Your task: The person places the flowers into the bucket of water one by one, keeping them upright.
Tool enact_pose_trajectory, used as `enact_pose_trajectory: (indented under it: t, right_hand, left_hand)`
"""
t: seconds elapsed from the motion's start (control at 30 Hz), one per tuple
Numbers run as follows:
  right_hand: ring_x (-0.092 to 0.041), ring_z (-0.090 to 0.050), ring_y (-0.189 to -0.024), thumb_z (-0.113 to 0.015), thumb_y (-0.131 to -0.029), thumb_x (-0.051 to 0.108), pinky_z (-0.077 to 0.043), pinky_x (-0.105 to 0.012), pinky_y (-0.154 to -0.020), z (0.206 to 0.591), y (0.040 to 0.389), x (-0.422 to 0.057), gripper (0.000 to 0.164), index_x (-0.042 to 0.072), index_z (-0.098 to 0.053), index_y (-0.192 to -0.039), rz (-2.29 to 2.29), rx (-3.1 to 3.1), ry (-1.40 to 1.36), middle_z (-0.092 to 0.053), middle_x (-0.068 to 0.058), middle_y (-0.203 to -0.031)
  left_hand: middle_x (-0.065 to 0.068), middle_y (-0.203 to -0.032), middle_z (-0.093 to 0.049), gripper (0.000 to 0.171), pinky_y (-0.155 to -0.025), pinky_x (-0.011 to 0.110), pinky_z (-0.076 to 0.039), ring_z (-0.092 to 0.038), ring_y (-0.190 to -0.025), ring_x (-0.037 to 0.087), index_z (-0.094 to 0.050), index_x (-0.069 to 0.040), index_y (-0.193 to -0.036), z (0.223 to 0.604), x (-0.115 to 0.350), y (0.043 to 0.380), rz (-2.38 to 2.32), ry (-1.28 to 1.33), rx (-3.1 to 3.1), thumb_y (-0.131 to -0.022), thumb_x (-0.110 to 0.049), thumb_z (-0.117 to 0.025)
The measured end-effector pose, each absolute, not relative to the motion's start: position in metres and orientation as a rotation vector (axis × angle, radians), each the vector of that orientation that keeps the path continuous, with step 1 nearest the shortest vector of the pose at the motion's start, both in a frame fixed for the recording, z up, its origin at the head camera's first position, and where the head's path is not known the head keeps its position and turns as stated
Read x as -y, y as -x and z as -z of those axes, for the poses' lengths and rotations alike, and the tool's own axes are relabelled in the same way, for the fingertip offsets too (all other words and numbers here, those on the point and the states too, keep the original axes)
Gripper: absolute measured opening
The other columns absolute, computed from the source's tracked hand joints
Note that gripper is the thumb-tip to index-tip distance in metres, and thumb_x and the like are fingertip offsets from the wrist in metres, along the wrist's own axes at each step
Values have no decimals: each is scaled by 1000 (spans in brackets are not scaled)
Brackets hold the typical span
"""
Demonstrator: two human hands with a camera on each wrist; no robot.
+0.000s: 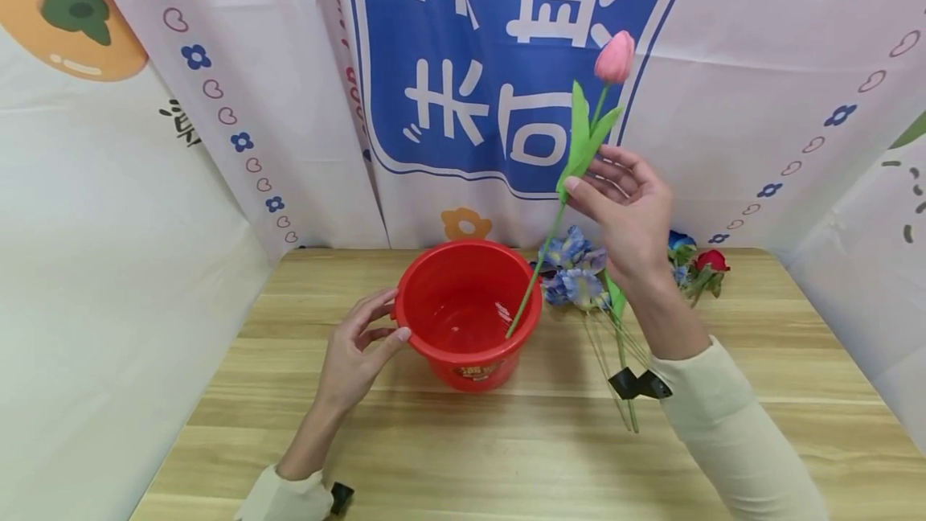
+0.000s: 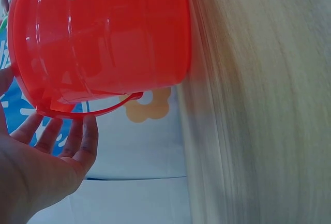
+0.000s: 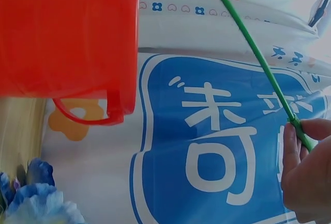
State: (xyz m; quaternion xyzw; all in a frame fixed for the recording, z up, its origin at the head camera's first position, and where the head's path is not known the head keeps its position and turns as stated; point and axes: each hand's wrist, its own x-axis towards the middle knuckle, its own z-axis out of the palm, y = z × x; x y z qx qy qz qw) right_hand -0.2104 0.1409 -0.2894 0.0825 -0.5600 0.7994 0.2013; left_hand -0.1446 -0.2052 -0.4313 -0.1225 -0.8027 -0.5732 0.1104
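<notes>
My right hand [image 1: 629, 215] pinches a pink artificial tulip [image 1: 615, 59] by its green stem, just below the leaves. The flower points up, and the stem slants down to the left. From the head view the stem's lower end lies across the mouth of a red bucket [image 1: 452, 374]; whether it touches the bucket I cannot tell. My left hand [image 1: 358, 352] holds the bucket's rim at its left side, thumb at the front edge. In the left wrist view the fingers sit by the bucket's red handle [image 2: 106, 110]. The bucket stands upright on the table.
Blue-purple artificial flowers [image 1: 581, 286] with long stems lie right of the bucket, partly behind my right arm. A red rose [image 1: 712, 260] and a blue flower [image 1: 680, 241] lie farther right. A printed cloth [image 1: 289, 63] hangs behind the wooden table [image 1: 470, 457].
</notes>
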Motion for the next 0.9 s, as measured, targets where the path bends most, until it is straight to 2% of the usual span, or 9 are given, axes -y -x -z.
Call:
enact_pose_trajectory:
  t: [0.23, 0.4, 0.57, 0.9]
  right_hand:
    - [-20, -78, -99, -80, -91, -7, -68, -34, -83, 299, 215, -126, 43, 5, -67, -130, -2173, 1626, -271, -76, -8, -115]
    - [-19, -77, -102, -80, -92, -3, -67, -32, -84, 313, 217, -116, 45, 4, -65, -134, -2105, 1729, -267, -76, -6, -117]
    - [-19, -77, -106, -80, -94, 0, -67, -29, -86, 324, 217, -107, 47, 4, -64, -137, -2055, 1836, -246, -76, -11, -123]
    - [-21, -74, -106, -80, -93, 4, -65, -24, -86, 337, 218, -96, 50, 4, -63, -140, -1997, 2008, -251, -74, -17, -126]
  left_hand:
    - [4, -158, -58, 58, -99, 21, -60, -62, -130, 8, -62, -20, -152, 431, 206, 145, 1686, 347, 2366, -97, -14, -80]
    - [4, -158, -58, 58, -99, 20, -60, -62, -132, 13, -61, -19, -152, 431, 207, 145, 1685, 354, 2367, -97, -14, -80]
    - [4, -158, -59, 57, -98, 21, -60, -63, -132, 17, -62, -19, -152, 433, 206, 145, 1683, 364, 2361, -97, -13, -79]
    - [5, -156, -60, 58, -97, 21, -61, -62, -129, 6, -62, -18, -151, 434, 206, 144, 1681, 404, 2339, -96, -10, -78]
